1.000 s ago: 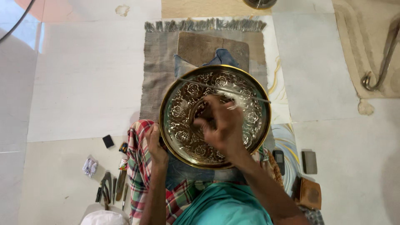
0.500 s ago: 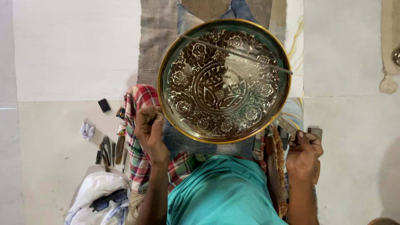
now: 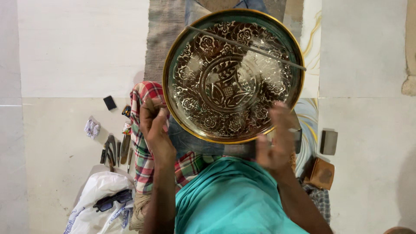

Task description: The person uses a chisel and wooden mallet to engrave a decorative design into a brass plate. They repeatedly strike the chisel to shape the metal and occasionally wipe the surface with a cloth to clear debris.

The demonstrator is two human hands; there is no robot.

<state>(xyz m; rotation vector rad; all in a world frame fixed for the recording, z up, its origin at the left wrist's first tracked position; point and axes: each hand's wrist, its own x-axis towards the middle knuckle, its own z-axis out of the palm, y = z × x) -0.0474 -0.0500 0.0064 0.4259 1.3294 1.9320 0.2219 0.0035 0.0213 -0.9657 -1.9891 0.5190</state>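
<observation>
The floor point(image 3: 73, 56) is made of big pale tiles. A grey woven mat point(image 3: 162, 39) lies on it at the top. A small black block point(image 3: 109, 102) sits on the tiles by itself. Near it is a crumpled bit of white paper point(image 3: 92, 128). A bunch of dark metal tools point(image 3: 116, 149) lies just below. A white bag point(image 3: 97, 199) sits at the bottom, with dark glasses point(image 3: 112, 201) on top. On the other side are a grey block point(image 3: 328, 142) and a brown box point(image 3: 322, 173).
</observation>
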